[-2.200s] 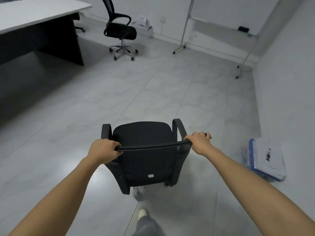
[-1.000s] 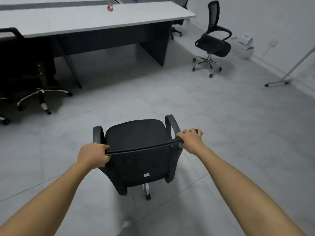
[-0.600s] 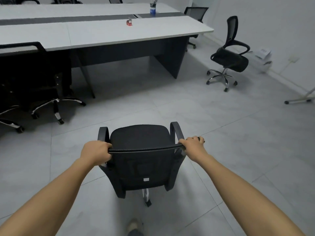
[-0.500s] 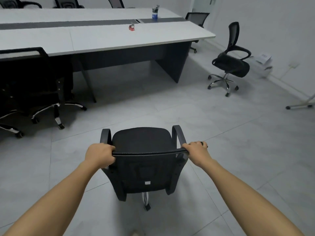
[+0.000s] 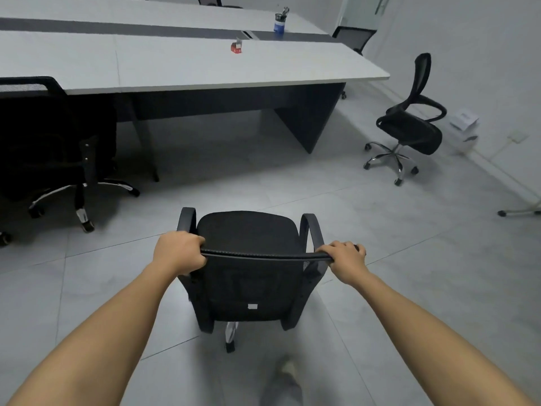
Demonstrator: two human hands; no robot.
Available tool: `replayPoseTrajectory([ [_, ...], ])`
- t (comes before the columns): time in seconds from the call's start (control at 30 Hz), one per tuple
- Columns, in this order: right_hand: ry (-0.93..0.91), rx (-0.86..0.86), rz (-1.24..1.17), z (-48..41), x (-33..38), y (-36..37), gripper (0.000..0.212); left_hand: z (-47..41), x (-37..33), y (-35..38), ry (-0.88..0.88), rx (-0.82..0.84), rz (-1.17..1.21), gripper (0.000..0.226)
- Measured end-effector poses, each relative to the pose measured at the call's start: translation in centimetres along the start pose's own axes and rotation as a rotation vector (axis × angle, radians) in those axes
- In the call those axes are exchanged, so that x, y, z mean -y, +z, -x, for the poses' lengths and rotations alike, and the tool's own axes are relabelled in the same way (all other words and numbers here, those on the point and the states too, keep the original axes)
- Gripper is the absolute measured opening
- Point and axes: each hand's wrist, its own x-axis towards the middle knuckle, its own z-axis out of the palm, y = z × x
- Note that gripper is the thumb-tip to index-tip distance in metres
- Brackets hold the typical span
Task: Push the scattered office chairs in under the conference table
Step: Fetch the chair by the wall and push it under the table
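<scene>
A black mesh office chair (image 5: 248, 238) stands on the tiled floor right in front of me, its seat facing the long white conference table (image 5: 181, 68). My left hand (image 5: 180, 253) grips the left end of its backrest top rail. My right hand (image 5: 345, 259) grips the right end of the same rail. Open floor lies between the chair and the table edge. Another black chair (image 5: 409, 127) stands loose on the floor at the right, past the table's end. At the left, a third chair (image 5: 49, 148) sits tucked against the table.
A small red box (image 5: 236, 47) and a blue pen cup (image 5: 279, 24) stand on the table. The table's dark end panel (image 5: 310, 118) reaches the floor. A whiteboard stand's wheeled foot (image 5: 518, 212) is at the far right. More chairs sit behind the table's far side.
The view swung left from the wall and whiteboard toward the table. The chair in my hands has rolled closer to the table. Both hands have kept their grip on the backrest.
</scene>
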Motion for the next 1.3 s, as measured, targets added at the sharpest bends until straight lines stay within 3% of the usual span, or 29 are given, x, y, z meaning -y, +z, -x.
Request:
replayPoseTrajectory([
  [0.6, -0.118, 0.085, 0.119, -29.5, -4.9, -12.0, 0.037, -24.8, -2.5, -5.3, -0.097, -0.02, 0.063, 0.026],
  [1.0, 0.086, 0.031, 0.003, -41.4, -1.4, -16.0, 0.044, -45.6, 3.4, -9.5, 0.113, -0.013, 0.057, 0.022],
  [1.2, 0.107, 0.032, -0.03, -45.1, -1.2, -17.8, 0.051, -49.9, 4.3, -11.1, 0.141, 0.024, -0.002, 0.02],
  [1.3, 0.035, 0.041, -0.038, -46.8, -2.1, -18.7, 0.041, -49.8, 4.0, -10.7, 0.154, 0.047, -0.042, 0.024],
])
